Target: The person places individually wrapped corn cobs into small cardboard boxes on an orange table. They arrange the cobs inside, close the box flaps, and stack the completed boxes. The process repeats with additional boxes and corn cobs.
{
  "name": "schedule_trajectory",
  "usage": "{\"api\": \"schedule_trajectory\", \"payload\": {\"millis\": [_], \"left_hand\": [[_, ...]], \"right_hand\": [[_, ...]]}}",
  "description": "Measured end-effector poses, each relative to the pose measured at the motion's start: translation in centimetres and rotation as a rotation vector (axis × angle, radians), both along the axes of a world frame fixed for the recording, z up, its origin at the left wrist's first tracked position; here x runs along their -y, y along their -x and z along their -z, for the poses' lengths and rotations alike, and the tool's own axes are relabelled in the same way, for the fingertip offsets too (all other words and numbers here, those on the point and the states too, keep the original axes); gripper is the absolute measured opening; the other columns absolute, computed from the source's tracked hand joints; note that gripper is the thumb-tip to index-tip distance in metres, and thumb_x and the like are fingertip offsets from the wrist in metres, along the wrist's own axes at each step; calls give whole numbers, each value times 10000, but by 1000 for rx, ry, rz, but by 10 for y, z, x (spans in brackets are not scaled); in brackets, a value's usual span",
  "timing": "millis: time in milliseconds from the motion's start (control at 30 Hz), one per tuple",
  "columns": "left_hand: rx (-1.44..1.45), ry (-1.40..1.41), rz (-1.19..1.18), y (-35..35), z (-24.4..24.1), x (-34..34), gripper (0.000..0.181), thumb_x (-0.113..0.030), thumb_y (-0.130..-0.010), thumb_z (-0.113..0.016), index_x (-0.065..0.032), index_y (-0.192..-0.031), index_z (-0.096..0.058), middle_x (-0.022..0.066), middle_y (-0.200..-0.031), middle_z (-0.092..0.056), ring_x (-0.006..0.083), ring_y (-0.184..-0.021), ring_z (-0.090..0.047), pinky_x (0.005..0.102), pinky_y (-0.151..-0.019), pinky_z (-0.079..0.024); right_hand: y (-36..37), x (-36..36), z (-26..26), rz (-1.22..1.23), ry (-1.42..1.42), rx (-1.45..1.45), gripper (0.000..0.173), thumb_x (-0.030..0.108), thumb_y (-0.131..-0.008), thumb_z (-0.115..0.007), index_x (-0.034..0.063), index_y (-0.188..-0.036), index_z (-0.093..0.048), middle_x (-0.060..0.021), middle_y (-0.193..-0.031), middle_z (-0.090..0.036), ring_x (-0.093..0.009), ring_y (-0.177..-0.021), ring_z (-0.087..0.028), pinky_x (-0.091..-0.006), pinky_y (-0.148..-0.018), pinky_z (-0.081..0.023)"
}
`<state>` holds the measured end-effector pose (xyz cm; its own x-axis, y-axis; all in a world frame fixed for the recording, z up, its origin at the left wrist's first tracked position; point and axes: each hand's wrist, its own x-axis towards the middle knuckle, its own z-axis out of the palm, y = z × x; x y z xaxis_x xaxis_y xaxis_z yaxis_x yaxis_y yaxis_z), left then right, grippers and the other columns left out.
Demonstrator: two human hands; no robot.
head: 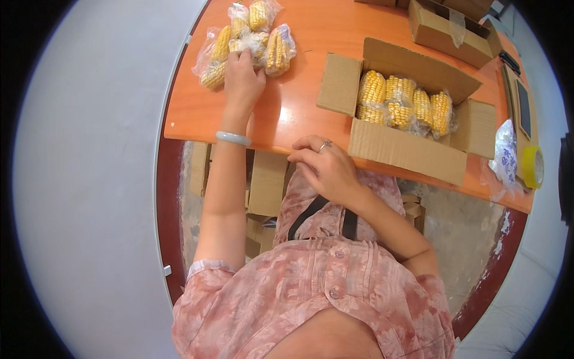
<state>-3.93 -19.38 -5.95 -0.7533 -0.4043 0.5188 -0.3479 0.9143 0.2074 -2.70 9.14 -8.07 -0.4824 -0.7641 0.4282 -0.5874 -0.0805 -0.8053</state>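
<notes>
My left hand (244,80), with a pale bangle (233,138) on the wrist, reaches to a group of plastic-wrapped corn cobs (278,49) at the table's far left. Its fingertips touch one bagged cob, partly hidden behind them; whether they grip it cannot be told. My right hand (329,168), wearing a ring, is held at the table's near edge with fingers loosely curled and nothing seen in them. To its right stands an open cardboard box (408,152), flaps spread, holding several wrapped corn cobs (372,87) side by side.
The orange wooden table (314,27) also bears another cardboard box (448,38) at the back right. Near its right edge are a roll of yellow tape (532,167), a crumpled plastic bag (506,152) with writing and a dark flat device (523,110). More cardboard (267,184) lies beneath the table.
</notes>
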Motion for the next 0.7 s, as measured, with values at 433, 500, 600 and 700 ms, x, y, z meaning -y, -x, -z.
{"api": "schedule_trajectory", "payload": {"millis": [433,500,600,700], "left_hand": [[-159,-180,142,-51,10,-23,548,-165,-785,-861,-19,-1235,-585,152,-1142,-587,286,-998,-632,393,-846,-558],[-184,-274,143,-53,13,-30,541,-200,-815,-861,-14,-1239,-582,151,-1154,-593,265,-963,-651,381,-815,-572],[-173,-423,0,-40,10,-39,546,-248,-859,-852,16,-1249,-574,181,-1206,-608,262,-958,-680,383,-808,-582],[-118,-550,-134,-26,15,-27,581,-276,-829,-859,42,-1215,-565,211,-1171,-609,294,-964,-659,369,-814,-547]], "right_hand": [[6,0,-5,-64,2,186,124,13,-850,-678,65,-954,-722,-85,-1106,-685,-314,-1001,-675,-402,-860,-546],[8,1,-6,-70,-5,229,119,23,-854,-675,63,-955,-723,-87,-1101,-687,-312,-1005,-677,-401,-865,-545],[9,1,-9,-66,-55,159,160,-35,-869,-638,14,-991,-728,-117,-1121,-679,-265,-954,-706,-328,-799,-600],[8,1,-6,-73,-36,158,169,-31,-874,-638,17,-1010,-725,-111,-1117,-673,-261,-971,-704,-321,-833,-604]]}}
